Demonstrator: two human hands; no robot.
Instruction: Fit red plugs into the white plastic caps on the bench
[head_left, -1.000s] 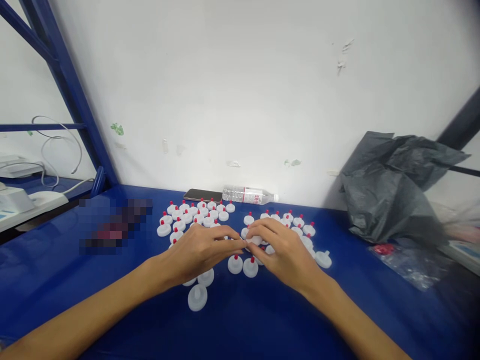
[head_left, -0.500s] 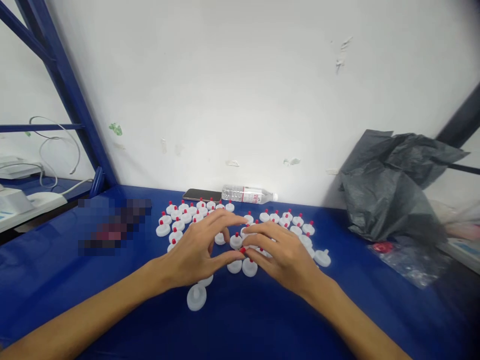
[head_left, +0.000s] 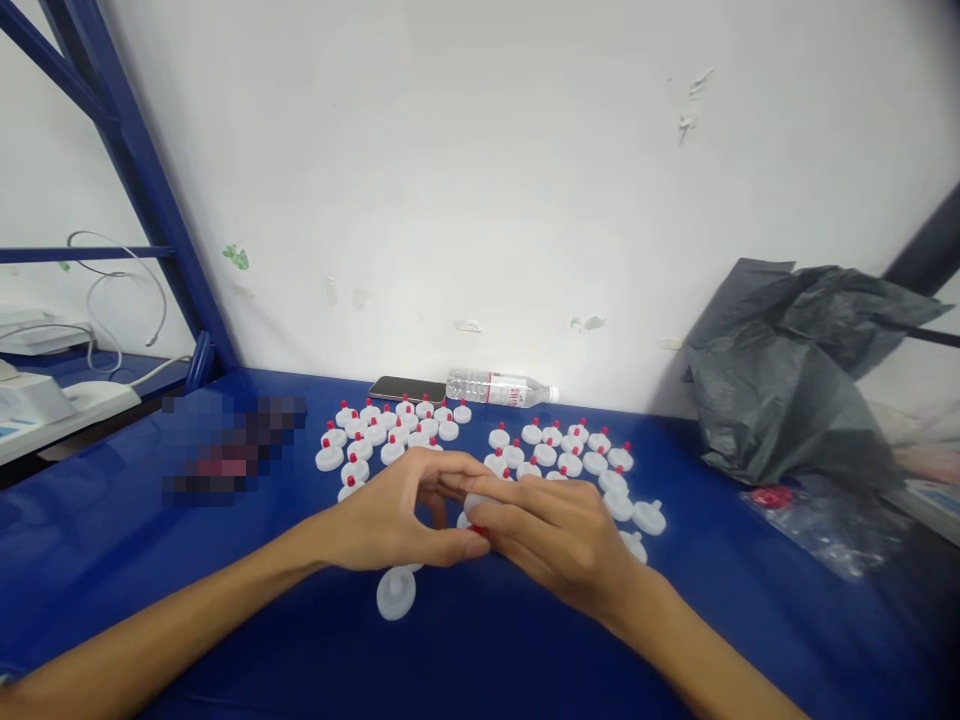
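My left hand (head_left: pixel 397 510) and my right hand (head_left: pixel 559 525) meet above the table, fingertips together. Between them is a white spout cap (head_left: pixel 472 503), mostly covered by my fingers, with a bit of its red tip showing by my left thumb. Both hands are closed on it, the left thumb and fingers curved in a wide arc. Behind them stand several white spout caps with red tips (head_left: pixel 392 452), grouped left and right. Near my left wrist lies a white spout cap without a red tip (head_left: pixel 396 593); more bare ones (head_left: pixel 649 517) lie right of my right hand.
A phone (head_left: pixel 407 390) and a clear water bottle (head_left: pixel 501 388) lie along the wall. On the right are a grey plastic bag (head_left: pixel 780 360) and a clear bag (head_left: pixel 817 530) with red pieces. White devices (head_left: pixel 67 405) with cables stand at the left beside a blue frame (head_left: pixel 142 190).
My hands have come together, with the right fingers closing in against the left fingertips. The white cap now shows between them. The view has shifted slightly.
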